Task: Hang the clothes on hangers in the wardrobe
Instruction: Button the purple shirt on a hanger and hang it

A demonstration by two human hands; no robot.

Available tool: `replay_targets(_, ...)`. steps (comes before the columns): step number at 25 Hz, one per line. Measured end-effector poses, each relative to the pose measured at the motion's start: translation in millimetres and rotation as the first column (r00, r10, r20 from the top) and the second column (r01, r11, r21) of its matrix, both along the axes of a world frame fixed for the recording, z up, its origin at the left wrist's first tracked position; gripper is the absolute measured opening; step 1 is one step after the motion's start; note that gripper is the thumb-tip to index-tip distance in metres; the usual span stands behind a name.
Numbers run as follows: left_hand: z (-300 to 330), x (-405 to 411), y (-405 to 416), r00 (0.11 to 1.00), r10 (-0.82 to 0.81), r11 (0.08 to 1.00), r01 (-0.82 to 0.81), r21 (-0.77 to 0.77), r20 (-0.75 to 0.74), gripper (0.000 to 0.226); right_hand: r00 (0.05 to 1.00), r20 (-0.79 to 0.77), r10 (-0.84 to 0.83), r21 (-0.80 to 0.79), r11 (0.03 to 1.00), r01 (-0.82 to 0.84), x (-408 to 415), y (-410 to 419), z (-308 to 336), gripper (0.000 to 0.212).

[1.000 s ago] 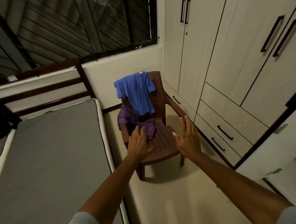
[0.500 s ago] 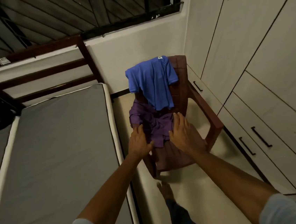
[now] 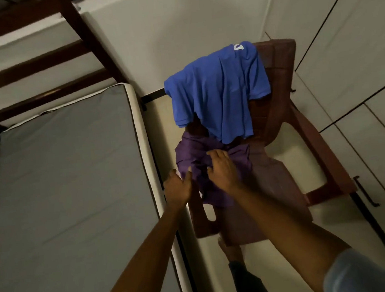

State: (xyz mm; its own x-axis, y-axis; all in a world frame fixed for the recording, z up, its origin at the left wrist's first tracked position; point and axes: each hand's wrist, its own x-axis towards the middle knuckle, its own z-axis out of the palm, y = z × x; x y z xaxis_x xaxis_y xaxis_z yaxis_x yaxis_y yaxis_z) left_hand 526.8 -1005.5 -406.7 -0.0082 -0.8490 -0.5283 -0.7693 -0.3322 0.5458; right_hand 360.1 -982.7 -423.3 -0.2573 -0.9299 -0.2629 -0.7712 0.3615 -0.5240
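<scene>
Both hands have dropped onto the chair seat | right hand (image 3: 222,170) bunches the purple shirt (image 3: 213,169), fingers curled in | left hand (image 3: 177,189) touches its edge, fingers loose | risk: tugging could drag the blue shirt (image 3: 219,95) off the chair (image 3: 278,65).

Both arms bare, stretched forward and down, pale sleeves at upper arms. Left hand (image 3: 178,190) palm down, fingers fairly straight, fingertips touching purple garment (image 3: 215,167) at its left edge. Right hand (image 3: 222,168) on top of same garment, fingers bent into cloth; whether it grips cannot be told. Hands close together, not touching. One bare foot (image 3: 230,248) below.
</scene>
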Motion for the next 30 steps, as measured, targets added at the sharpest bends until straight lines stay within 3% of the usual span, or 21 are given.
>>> replay_targets(4,-63,1,-64,0.948,0.302,0.923,-0.263,0.279,-0.104,0.102,0.999,0.033,0.024,0.01,1.0,-0.024,17,-60,-50,0.055)
replay_targets(7,-87,6,-97,0.787,0.576,0.713,-0.352,0.606,-0.22,0.08,0.995,0.097,0.015,0.089,0.996,-0.024,28,-83,-74,0.054)
replay_targets(9,-103,11,-112,0.785,0.6,0.614,-0.329,0.717,-0.153,0.084,0.977,0.205,-0.065,0.105,0.994,0.044,28,-93,-82,0.036)
replay_targets(10,-117,14,-118,0.776,0.61,0.609,-0.33,0.722,-0.16,0.076,0.964,0.253,-0.085,0.11,0.992,0.059,27,-93,-83,0.024)
replay_targets(12,-160,24,-133,0.72,0.655,0.641,-0.368,0.674,-0.23,0.058,0.946,0.317,-0.062,0.121,0.992,0.024,24,-88,-83,0.008)
replay_targets(13,-167,25,-138,0.671,0.693,0.641,-0.405,0.652,-0.265,0.057,0.934,0.351,-0.061,0.134,0.991,0.014,24,-83,-82,0.013)
replay_targets(15,-121,13,-132,0.567,0.742,0.649,-0.474,0.595,-0.357,0.048,0.907,0.412,-0.088,0.14,0.99,0.032,25,-73,-68,0.028)
replay_targets(16,-94,8,-126,0.528,0.752,0.653,-0.516,0.553,-0.394,0.033,0.9,0.426,-0.093,0.136,0.99,0.038,27,-68,-58,0.032)
replay_targets(18,-49,2,-110,0.492,0.754,0.657,-0.584,0.476,-0.436,0.012,0.876,0.466,-0.125,0.135,0.988,0.069,29,-58,-34,0.036)
replay_targets(21,5,-5,-87,0.452,0.708,0.702,-0.536,0.469,-0.543,0.03,0.794,0.556,-0.246,0.132,0.969,0.208,26,-32,14,0.038)
replay_targets(25,84,-23,-42,0.461,0.617,0.787,-0.369,0.494,-0.638,0.032,0.588,0.728,-0.352,0.123,0.911,0.393,17,25,93,0.032)
replay_targets(30,167,-48,43,0.526,0.403,0.899,-0.077,0.43,-0.749,0.027,0.227,0.88,-0.417,0.188,0.744,0.641,3,122,165,0.013)
